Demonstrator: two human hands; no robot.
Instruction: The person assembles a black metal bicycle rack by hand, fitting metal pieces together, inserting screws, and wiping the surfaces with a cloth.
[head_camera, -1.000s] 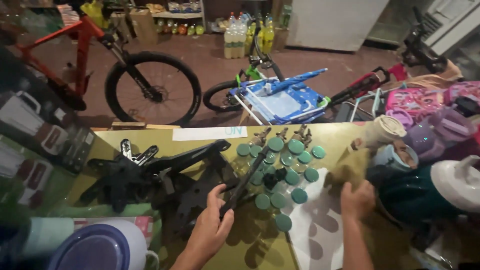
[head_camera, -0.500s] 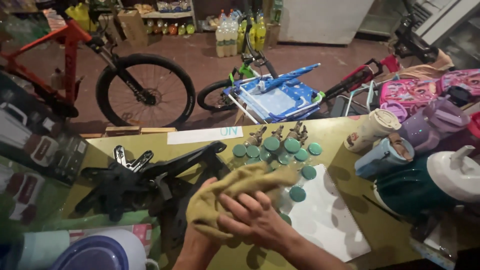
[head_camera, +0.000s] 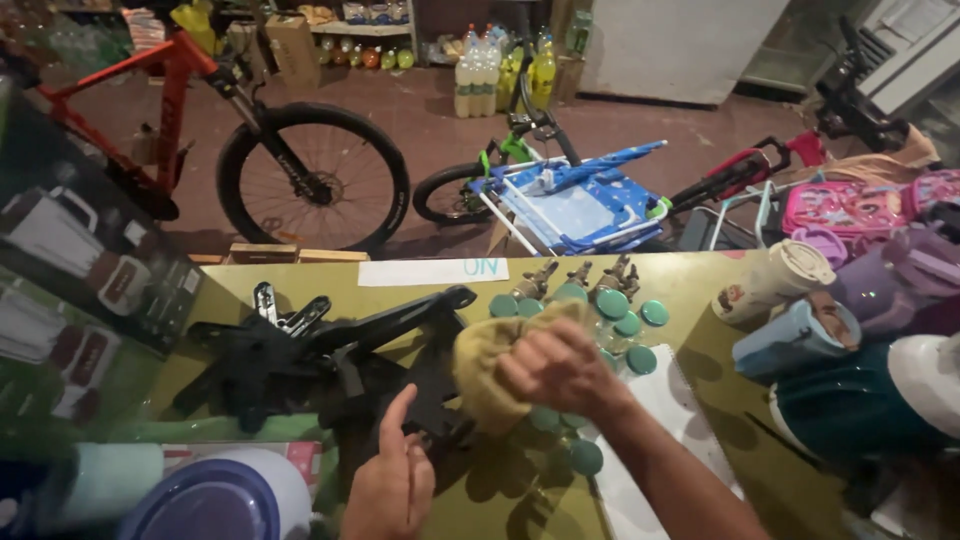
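My right hand (head_camera: 560, 370) closes over a bunched yellow cloth (head_camera: 490, 375), fingers curled down on it, pressing it onto the row of green caps (head_camera: 612, 303). My left hand (head_camera: 392, 485) lies nearer me than the cloth, forefinger raised, the other fingers loosely bent, gripping nothing; its fingertip nears the black frame (head_camera: 330, 360). As I judge it, the wiping goes best with the cloth kept bunched under the palm and moved cap by cap, pressure light so that the small bottles under the caps stay upright, while my free hand steadies the frame beside them.

The cloth is mustard-yellow, soft and crumpled into a rounded wad, its surface partly hidden by my knuckles. Just right of the cloth lie more round teal caps, touching one another; a white sheet (head_camera: 670, 400) lies under some. Left of the cloth sprawls the frame; far right stand tumblers (head_camera: 775, 280). All rest on the olive table (head_camera: 700, 270).
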